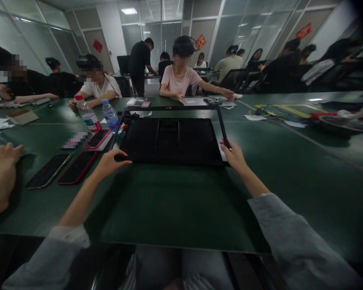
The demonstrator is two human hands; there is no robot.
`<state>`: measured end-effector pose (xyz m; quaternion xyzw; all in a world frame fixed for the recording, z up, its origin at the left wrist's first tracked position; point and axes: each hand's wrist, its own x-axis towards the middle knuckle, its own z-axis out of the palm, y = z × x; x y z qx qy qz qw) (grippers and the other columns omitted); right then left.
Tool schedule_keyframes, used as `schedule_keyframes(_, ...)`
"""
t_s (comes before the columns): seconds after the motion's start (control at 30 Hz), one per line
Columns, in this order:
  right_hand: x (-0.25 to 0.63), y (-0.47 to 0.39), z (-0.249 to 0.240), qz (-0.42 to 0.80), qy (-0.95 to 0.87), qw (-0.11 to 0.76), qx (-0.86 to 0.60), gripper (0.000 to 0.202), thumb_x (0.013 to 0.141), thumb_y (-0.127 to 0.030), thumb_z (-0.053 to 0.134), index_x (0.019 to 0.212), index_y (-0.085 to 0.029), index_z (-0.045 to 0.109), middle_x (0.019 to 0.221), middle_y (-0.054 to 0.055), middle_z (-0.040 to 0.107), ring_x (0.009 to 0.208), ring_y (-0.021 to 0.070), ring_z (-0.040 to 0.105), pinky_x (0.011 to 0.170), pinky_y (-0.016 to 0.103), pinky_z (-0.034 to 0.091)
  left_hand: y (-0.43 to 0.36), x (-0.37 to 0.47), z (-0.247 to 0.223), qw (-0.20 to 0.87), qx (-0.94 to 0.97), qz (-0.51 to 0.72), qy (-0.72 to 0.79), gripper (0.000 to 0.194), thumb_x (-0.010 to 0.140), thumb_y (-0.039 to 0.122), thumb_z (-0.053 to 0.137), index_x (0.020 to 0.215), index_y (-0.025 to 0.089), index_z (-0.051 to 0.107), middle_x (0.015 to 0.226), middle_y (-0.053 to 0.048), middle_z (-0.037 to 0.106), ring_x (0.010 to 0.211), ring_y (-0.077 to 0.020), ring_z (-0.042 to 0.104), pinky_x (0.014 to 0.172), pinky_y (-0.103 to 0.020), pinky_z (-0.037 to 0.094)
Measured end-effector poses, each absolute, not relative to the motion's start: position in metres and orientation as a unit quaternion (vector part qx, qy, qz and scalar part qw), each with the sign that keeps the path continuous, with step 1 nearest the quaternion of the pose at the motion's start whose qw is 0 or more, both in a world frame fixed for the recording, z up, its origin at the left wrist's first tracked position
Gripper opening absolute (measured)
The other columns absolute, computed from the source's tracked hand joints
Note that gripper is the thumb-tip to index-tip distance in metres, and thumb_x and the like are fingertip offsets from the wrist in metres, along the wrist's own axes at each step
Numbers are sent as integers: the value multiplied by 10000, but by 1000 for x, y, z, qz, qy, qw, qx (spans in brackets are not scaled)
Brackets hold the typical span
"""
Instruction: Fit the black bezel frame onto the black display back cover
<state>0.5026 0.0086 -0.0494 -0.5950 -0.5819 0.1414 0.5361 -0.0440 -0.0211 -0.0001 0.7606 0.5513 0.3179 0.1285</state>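
A thin black rectangular frame (223,125), like a laptop screen bezel, is held tilted up in front of me. My left hand (110,163) pinches its near left corner between thumb and fingers. Closed on the near right side of the frame is my right hand (234,156). Through the opening a flat black panel (196,139) shows, with two thin parallel strips near its middle. Whether the frame's near edge touches the panel, I cannot tell.
On the green table (175,205), left of me, lie a dark phone (49,171), a red-edged phone (78,168) and a pink-cased phone (98,139). Two bottles (89,114) stand behind them. A co-worker's hand (3,157) rests at far left. Coloured cables (284,110) lie right.
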Motion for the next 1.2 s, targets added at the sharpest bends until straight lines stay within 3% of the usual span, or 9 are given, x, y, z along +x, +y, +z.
schedule_keyframes(0.13,499,12,-67,57,-594,511,-619,472,923,-534,509,1203,-196,682,1171,168,634,1205,337,593,1106,563,476,4,-41,3,125,775,273,557,526,748,694,776,992,229,745,1049,-73,764,1019,-282,687,950,-427,515)
schedule_keyframes(0.33,502,14,-76,14,-599,495,-630,488,950,-484,450,1244,-167,676,1162,188,631,1192,342,580,1109,568,463,13,-26,-22,63,776,248,577,378,810,593,778,976,255,743,1216,-83,739,1249,-330,596,1076,-529,394)
schedule_keyframes(0.63,508,28,-84,92,-604,452,-650,516,908,-524,503,1215,-164,709,1169,176,720,1085,353,665,1028,573,522,5,-32,-32,58,780,225,582,372,873,631,703,993,284,760,1228,-73,727,1253,-337,584,1109,-585,336)
schedule_keyframes(0.73,510,32,-87,113,-593,462,-649,558,883,-556,544,1247,-164,701,1224,168,727,1110,355,678,1037,576,526,8,-29,-37,5,744,286,604,391,920,602,656,1140,295,759,1440,-104,622,1418,-369,461,1141,-609,340)
schedule_keyframes(0.83,512,36,-90,117,-589,487,-634,617,858,-594,598,1309,-180,669,1280,161,713,1173,350,669,1081,579,506,16,-33,-47,1,680,350,644,560,946,527,641,1422,235,610,1607,-170,454,1495,-372,405,1178,-600,359)
schedule_keyframes(0.9,514,38,-94,129,-572,506,-633,677,827,-612,641,1350,-182,630,1295,170,702,1209,355,658,1082,591,505,22,-39,-53,68,658,368,653,656,946,492,645,1507,179,517,1604,-213,450,1499,-344,431,1199,-538,383)
schedule_keyframes(1.03,515,39,-99,146,-555,518,-635,679,804,-583,675,1347,-184,588,1326,179,678,1270,357,630,1103,606,485,30,-47,-58,172,619,406,650,657,932,469,662,1498,162,532,1563,-204,529,1438,-300,527,1196,-445,421)
schedule_keyframes(1.2,517,35,-96,121,-546,513,-651,585,818,-481,667,1313,-178,591,1315,181,676,1257,344,635,1132,588,467,28,-46,-55,206,588,421,659,660,866,451,717,1445,157,602,1409,-188,654,1137,-263,713,989,-395,576)
